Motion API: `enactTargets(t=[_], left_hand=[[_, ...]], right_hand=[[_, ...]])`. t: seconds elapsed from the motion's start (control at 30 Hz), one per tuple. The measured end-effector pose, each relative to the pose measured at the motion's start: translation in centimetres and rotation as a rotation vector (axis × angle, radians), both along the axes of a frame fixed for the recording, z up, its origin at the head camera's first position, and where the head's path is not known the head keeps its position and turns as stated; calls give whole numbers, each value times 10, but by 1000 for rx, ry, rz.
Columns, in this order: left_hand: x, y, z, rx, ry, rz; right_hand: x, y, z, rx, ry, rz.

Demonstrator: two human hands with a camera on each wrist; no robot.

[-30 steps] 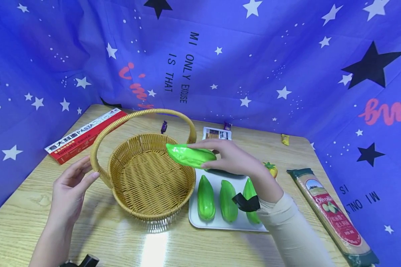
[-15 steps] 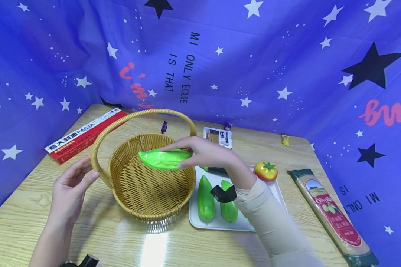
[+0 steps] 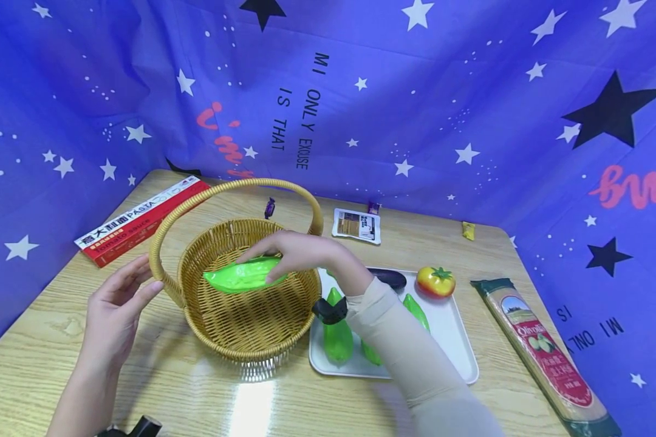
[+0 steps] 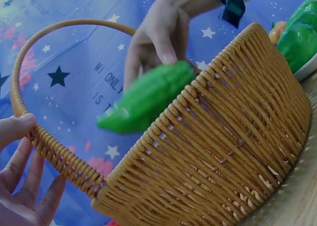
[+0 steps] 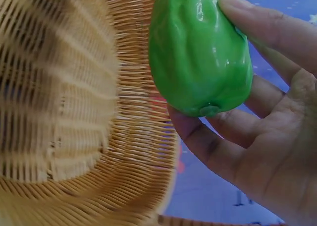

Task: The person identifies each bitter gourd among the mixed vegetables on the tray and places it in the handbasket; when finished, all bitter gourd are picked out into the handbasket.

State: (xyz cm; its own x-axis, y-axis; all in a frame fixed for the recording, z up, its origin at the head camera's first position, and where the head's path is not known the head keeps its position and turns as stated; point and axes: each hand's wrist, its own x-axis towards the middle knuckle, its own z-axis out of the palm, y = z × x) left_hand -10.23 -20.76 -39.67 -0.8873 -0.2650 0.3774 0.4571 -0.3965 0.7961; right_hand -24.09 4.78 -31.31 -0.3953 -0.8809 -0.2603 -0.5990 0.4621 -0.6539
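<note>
My right hand [image 3: 300,258] pinches a glossy green toy gourd [image 3: 239,276], ridged lengthwise and pointed at one end. Its blunt end with a small stem nub faces the palm in the right wrist view, thumb on one side and fingers on the other. In the head view the gourd overlaps the inside of a round wicker basket [image 3: 251,352]; the left wrist view shows it just above the rim. My left hand [image 3: 115,306] holds the basket's arched handle [image 4: 64,156] near its base, thumb on one side and fingers on the other.
Right of the basket, a white tray [image 3: 454,358] bears more green gourds [image 3: 336,337], an eggplant [image 3: 388,278] and a red-yellow tomato [image 3: 435,282]. A pasta box [image 3: 142,221] lies left, a pasta bag [image 3: 543,352] right. Small packets [image 3: 356,226] lie behind.
My right hand has carried the green gourd left from over the tray to the basket, and lower. The left hand has stayed on the handle.
</note>
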Motion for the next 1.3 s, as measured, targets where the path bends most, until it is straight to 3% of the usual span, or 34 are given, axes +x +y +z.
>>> enactTargets(t=[0.3,0.43,0.6,0.83,0.93,1.07,1.3], left_hand=[[0,-1,0,12,18,-21],[0,0,0,11,25,-28],[1,-1,-1,14,40,-32],[0,-1,-2,9,41,-30],[1,-1,-2,8,43,-28],[1,0,-2,6,43,-28],[1,1,-1,5,10,-10]], right_hand=[[-7,-23,-31,136,-104,100],[-3,-27,-38,241,-94,157],[3,-29,-43,355,-88,201],[10,-28,-43,438,-212,182],[11,-29,-43,461,-218,180],[9,-29,-43,455,-210,186],[2,-27,-37,270,-175,246]])
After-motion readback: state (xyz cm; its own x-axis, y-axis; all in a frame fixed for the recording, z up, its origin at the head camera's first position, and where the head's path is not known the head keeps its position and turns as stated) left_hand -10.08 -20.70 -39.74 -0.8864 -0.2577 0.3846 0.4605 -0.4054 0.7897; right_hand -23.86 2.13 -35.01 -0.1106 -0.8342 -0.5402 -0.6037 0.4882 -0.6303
